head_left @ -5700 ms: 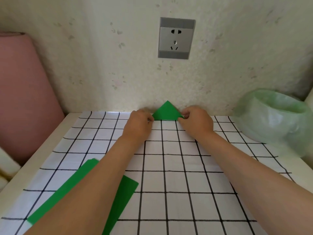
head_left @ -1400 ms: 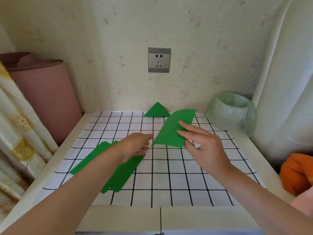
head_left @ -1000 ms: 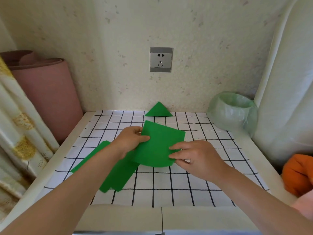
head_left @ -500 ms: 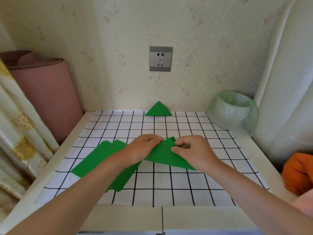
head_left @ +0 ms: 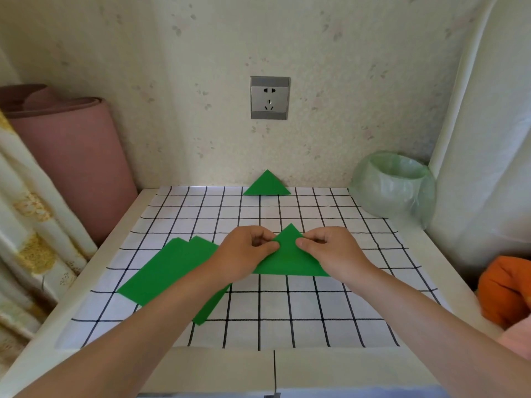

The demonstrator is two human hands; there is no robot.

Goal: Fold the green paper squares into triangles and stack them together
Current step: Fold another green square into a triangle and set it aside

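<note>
Paper triangle (head_left: 288, 261) is pinched near its apex by curled fingers of left hand (head_left: 247, 254) and right hand (head_left: 330, 251), base flat on the bench (head_left: 218, 366). Unfolded green squares (head_left: 169, 271) are seen left of the left hand, and a smaller folded triangle (head_left: 267, 185) well beyond both hands.

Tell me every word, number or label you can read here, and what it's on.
None can be read.
The socket shows only plug holes.
The near triangle, far triangle, squares, grid mat and bag bear no print.
</note>
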